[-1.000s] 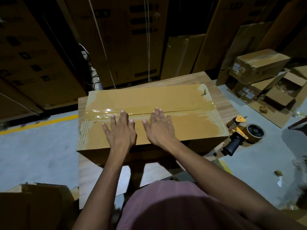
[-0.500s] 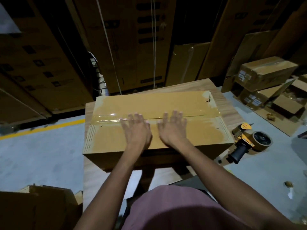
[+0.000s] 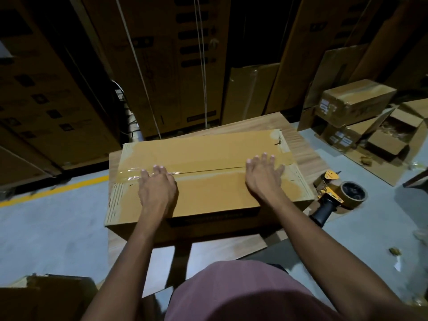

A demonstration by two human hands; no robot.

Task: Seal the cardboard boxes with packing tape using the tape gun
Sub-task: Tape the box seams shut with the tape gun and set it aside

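Fingers (image 3: 159, 169) flat, both hands pressing box (image 3: 208, 193)

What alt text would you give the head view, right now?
Two bare hands, left hand and right hand, press flat and spread apart on the taped centre seam of a closed cardboard box sitting on a wooden table. A yellow tape gun lies untouched at the table's right edge, with more boxes stacked behind.

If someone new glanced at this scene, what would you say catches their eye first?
Probably the two hands, left hand and right hand, pressed flat and spread apart on the taped seam of the cardboard box at centre. Next, the yellow tape gun lying to the box's right, untouched.
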